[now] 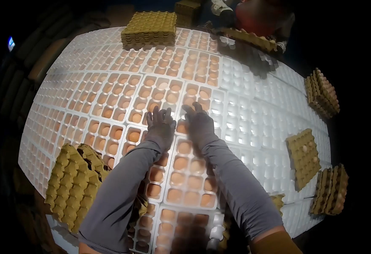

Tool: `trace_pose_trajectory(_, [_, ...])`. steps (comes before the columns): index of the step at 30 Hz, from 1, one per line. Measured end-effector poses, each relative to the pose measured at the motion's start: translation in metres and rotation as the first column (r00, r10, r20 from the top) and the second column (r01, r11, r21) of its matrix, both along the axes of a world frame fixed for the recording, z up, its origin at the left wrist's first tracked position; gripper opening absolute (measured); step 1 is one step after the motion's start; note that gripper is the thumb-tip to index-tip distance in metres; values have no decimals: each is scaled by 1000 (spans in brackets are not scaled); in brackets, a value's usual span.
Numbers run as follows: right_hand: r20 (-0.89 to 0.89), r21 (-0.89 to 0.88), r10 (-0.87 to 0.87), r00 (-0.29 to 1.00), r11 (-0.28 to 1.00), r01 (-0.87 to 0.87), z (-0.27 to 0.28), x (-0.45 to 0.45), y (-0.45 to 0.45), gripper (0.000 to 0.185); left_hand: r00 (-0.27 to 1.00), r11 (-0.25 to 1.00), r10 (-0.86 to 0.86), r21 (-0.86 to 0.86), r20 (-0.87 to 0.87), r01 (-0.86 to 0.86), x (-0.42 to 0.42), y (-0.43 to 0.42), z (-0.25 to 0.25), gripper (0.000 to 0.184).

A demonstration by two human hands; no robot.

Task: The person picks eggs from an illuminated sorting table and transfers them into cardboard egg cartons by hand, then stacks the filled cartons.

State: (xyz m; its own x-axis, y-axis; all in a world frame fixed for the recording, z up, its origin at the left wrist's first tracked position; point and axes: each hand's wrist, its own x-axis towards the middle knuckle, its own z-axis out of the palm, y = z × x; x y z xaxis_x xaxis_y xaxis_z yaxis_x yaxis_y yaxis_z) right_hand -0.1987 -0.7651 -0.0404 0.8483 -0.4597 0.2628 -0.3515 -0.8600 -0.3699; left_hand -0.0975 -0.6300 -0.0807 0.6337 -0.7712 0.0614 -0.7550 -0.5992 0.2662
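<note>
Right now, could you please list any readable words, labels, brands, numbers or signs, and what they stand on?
None readable: no lettering shows on the white egg trays, pulp egg flats or grey sleeves.
The bright patch at far left is too small to read.

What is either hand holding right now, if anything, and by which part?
It can't be told for certain: the left hand and right hand are over the white trays of eggs, and they hide any grip beneath.

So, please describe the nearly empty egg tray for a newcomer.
Find the broad spread of white rectangular egg trays. Near its right edge, between two tan pulp stacks, lies a bumpy, rectangular tan pulp tray. Unlike those stacks, it looks single, with only a few eggs.
</note>
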Motion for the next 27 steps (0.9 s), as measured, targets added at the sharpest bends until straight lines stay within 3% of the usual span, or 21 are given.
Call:
trace_pose_trajectory(2, [-132,30,57,990,998,-53,6,15,-8,34,998,985,44,167,51,-52,-12,5,-2,73])
trace_pose_trajectory(3, [-194,47,87,977,996,-79,8,21,-10,33,996,983,73,163,52,-80,-14,5,-2,75])
trace_pose_trajectory(4, [-21,102,83,996,992,-81,8,31,-3,31,993,981,107,158,53,-114,-15,5,-4,77])
trace_pose_trajectory(5, [20,231,55,998,971,-58,16,43,4,31,989,978,138,152,59,-145,-16,5,-2,79])
trace_pose_trajectory(7, [72,261,71,995,961,-87,8,72,10,31,986,964,149,211,75,-161,-18,1,3,77])
trace_pose_trajectory(8, [17,320,49,999,946,-52,6,82,15,32,981,955,166,232,101,-185,-19,0,0,77])
trace_pose_trajectory(9, [-119,289,65,991,957,-28,3,89,16,32,974,944,183,252,132,-211,-18,-1,-4,76])
trace_pose_trajectory(11, [-16,269,-24,1000,963,28,0,89,21,33,960,946,193,222,202,-237,-15,-2,-16,75])
trace_pose_trajectory(13, [5,284,36,999,958,-36,5,84,20,34,951,941,199,225,235,-252,-16,-3,-22,76])
trace_pose_trajectory(14, [17,295,55,998,954,-58,0,79,16,35,965,950,200,206,172,-234,-17,-1,-14,81])
trace_pose_trajectory(17, [-32,167,201,979,967,-194,-1,81,-4,42,967,947,190,228,170,-226,-18,-1,-12,88])
trace_pose_trajectory(19, [220,221,44,975,971,-94,-1,80,-5,40,972,952,193,212,135,-219,-15,-2,-15,93])
trace_pose_trajectory(21, [274,137,65,960,985,-106,-27,76,-11,45,977,967,189,153,102,-203,-14,-2,-14,95])
trace_pose_trajectory(24, [385,177,80,919,971,-159,-24,56,-16,50,976,930,191,298,104,-214,-14,-4,-5,94])
trace_pose_trajectory(27, [524,493,-67,849,837,-238,16,-4,-17,53,977,916,199,340,71,-211,-11,-6,-4,95])
